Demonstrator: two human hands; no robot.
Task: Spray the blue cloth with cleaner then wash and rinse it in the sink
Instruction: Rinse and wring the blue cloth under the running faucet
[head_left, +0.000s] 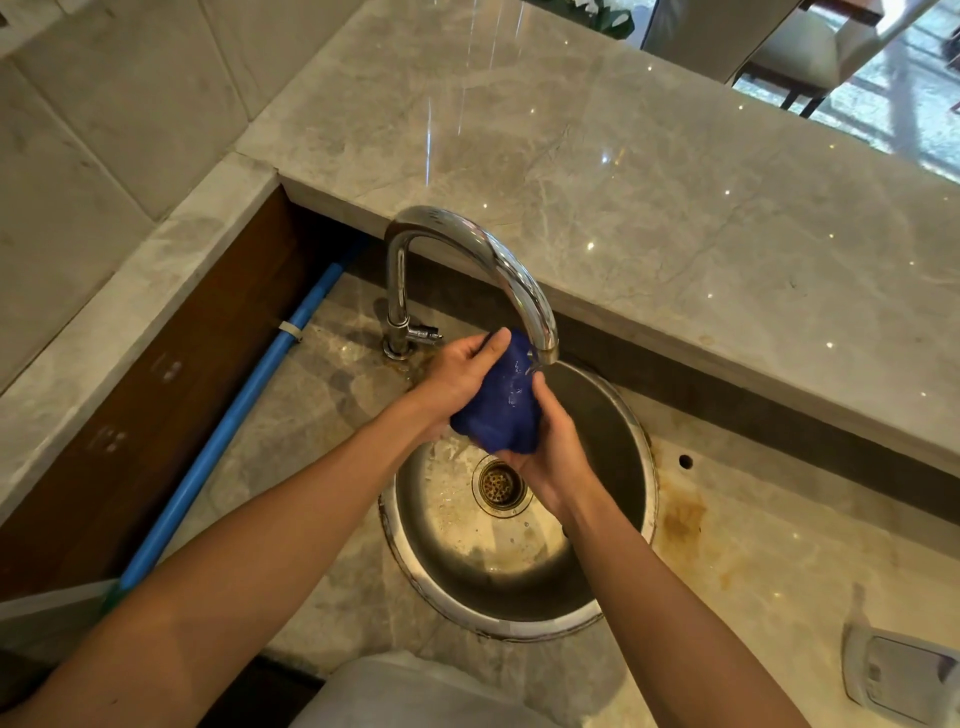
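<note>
The blue cloth (498, 402) is bunched into a wet wad over the round steel sink (631, 457), right under the spout of the chrome tap (511, 278). Water runs from the spout onto the cloth. My left hand (457, 371) grips its upper left side, thumb across the top. My right hand (550, 444) cups and holds it from below and the right. No cleaner bottle is in view.
The sink's drain (501, 484) lies just below my hands. A raised marble counter (675, 197) runs behind the tap. A blue pipe (249, 415) slants along the left wall. A grey plastic object (904, 670) sits at the lower right edge.
</note>
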